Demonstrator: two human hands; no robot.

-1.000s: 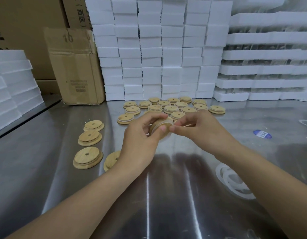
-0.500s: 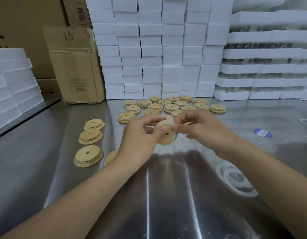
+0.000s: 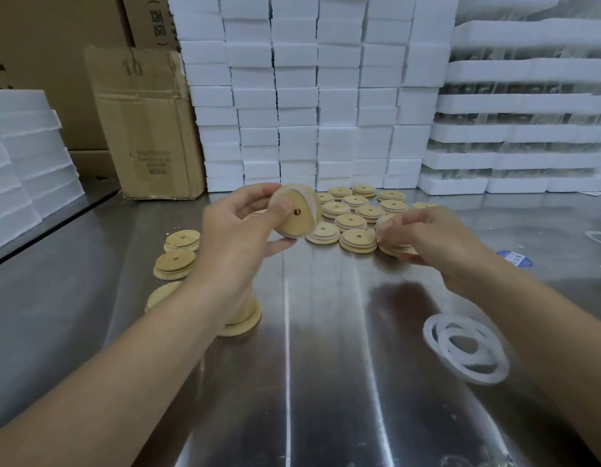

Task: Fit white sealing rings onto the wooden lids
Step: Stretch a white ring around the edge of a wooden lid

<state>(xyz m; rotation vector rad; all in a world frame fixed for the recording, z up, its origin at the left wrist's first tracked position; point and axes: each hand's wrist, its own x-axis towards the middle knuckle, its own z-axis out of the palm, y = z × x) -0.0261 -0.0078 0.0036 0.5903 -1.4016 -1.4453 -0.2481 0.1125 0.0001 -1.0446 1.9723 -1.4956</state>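
My left hand (image 3: 238,237) holds a round wooden lid (image 3: 297,212) tilted on edge above the steel table (image 3: 326,382), thumb near its centre hole; a white sealing ring shows around its rim. My right hand (image 3: 430,237) has its fingers curled on another wooden lid (image 3: 398,249) at the near right edge of a group of several lids (image 3: 356,210). A loose heap of white sealing rings (image 3: 467,348) lies at the near right, below my right forearm. More lids (image 3: 176,262) lie at the left, one (image 3: 245,318) partly hidden under my left wrist.
A stack of white foam blocks (image 3: 309,96) walls off the back of the table, with foam trays (image 3: 528,129) to the right and more foam (image 3: 22,153) at the left. A cardboard box (image 3: 147,123) stands at the back left. A blue sticker (image 3: 515,258) lies at the right.
My hands have parted. The left hand raised the lid up and to the left; the right hand let go of it and moved right onto a lid in the group.
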